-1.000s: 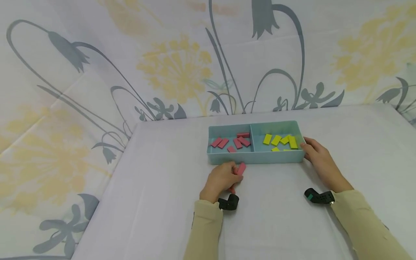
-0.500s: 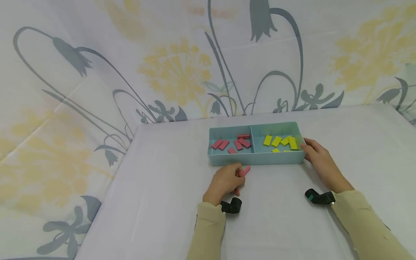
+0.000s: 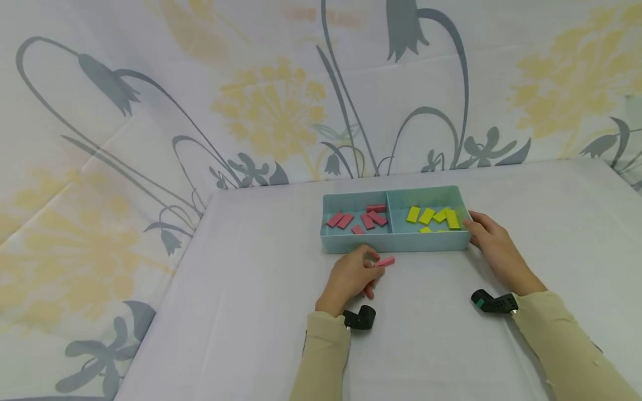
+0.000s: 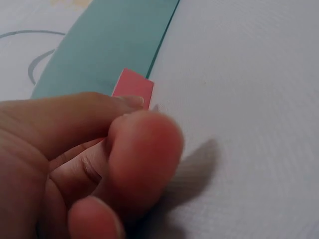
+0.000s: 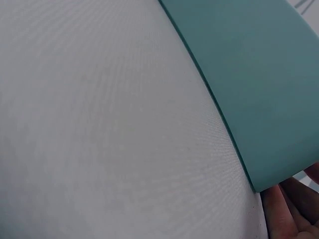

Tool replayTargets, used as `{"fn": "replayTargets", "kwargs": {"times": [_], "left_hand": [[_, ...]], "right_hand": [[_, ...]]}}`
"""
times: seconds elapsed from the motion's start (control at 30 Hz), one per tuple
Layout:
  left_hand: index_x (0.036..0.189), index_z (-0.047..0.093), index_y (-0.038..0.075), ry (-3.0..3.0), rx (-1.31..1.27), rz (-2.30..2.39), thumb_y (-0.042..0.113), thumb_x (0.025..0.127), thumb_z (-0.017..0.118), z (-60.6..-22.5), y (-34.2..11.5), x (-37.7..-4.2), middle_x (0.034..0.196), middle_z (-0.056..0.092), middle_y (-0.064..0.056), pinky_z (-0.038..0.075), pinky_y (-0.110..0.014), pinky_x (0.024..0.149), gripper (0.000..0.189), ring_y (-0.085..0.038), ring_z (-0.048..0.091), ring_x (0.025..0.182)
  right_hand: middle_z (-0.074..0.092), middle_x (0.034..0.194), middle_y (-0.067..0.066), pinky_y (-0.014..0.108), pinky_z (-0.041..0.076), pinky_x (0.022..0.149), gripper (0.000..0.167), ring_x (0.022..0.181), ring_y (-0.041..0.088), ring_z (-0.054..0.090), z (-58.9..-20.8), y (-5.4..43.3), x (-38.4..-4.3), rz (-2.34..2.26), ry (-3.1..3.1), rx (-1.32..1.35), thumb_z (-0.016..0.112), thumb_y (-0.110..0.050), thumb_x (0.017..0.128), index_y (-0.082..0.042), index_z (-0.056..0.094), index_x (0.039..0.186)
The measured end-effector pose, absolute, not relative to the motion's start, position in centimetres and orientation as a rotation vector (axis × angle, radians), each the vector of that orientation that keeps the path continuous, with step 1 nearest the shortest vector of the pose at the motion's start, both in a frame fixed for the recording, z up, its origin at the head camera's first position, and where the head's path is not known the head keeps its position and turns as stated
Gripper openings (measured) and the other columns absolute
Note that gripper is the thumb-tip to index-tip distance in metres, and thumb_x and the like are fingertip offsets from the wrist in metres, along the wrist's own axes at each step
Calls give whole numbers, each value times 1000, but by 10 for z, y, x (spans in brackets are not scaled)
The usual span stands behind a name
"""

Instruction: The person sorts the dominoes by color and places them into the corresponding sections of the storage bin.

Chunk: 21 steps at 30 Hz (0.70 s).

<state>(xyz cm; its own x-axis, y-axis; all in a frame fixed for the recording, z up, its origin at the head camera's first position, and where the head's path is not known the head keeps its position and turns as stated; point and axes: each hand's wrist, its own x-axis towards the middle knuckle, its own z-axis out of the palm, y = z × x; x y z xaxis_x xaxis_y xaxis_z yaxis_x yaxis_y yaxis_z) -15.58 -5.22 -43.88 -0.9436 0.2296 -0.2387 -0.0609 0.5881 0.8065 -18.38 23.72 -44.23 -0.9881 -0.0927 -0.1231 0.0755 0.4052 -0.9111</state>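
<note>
My left hand (image 3: 349, 277) pinches a small pink rectangular block (image 3: 385, 262) just in front of a light-blue divided tray (image 3: 396, 243). In the left wrist view, one end of the pink block (image 4: 133, 88) sticks out past the fingertips, and the rest is hidden by them. My right hand (image 3: 496, 249) holds the tray's right end, thumb at the rim and fingers along the outer wall. Seen from the right wrist, fingers (image 5: 280, 211) lie against the tray's corner (image 5: 259, 169).
Several pink blocks (image 3: 345, 221) lie in the tray's left compartment. Several yellow blocks (image 3: 427, 215) are in the right one, partly hidden by the front wall. A white cloth (image 3: 251, 289) covers the table, and a flower-patterned fabric (image 3: 281, 111) rises behind.
My left hand has shifted slightly right along the tray's front. The pink block in its fingers has turned from steeply slanted to nearly level. The right hand stays on the tray.
</note>
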Motion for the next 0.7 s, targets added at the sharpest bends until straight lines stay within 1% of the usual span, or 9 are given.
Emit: {"fn": "replayTargets", "kwargs": {"times": [0.07,0.2,0.3,0.5,0.7], "left_hand": [[97,55,17,2490,120,1295,21,82,64,-439,-52,-156,57,57,-2,41,-24,43,17,-18,56,41],[94,59,15,2472,128,1312,21,82,64,-441,-53,-157,55,57,-3,44,-26,40,14,-18,56,41],[93,59,15,2443,155,1344,23,82,64,-443,-56,-159,56,58,-3,44,-26,41,14,-18,57,43],[91,58,15,2314,212,1456,27,81,64,-447,-64,-161,63,61,-5,44,-25,44,16,-21,59,48],[90,58,19,2223,224,1543,26,83,62,-447,-67,-161,75,66,0,44,-25,48,11,-21,61,57]], "right_hand": [[14,145,19,56,24,97,73,122,40,32,-443,237,-184,-1626,2503,-11,27,-55,91,-7,10,143],[14,145,19,56,24,97,72,122,40,31,-443,238,-184,-1630,2506,-21,27,-54,92,-7,10,143],[14,145,19,55,25,97,72,122,39,31,-442,237,-184,-1632,2505,-30,28,-54,92,-6,10,143],[14,145,19,55,25,97,73,122,39,32,-441,237,-184,-1615,2522,-39,27,-54,92,-6,10,143],[13,145,19,54,25,97,72,123,38,30,-441,237,-184,-1621,2509,-37,27,-54,92,-6,9,143]]}}
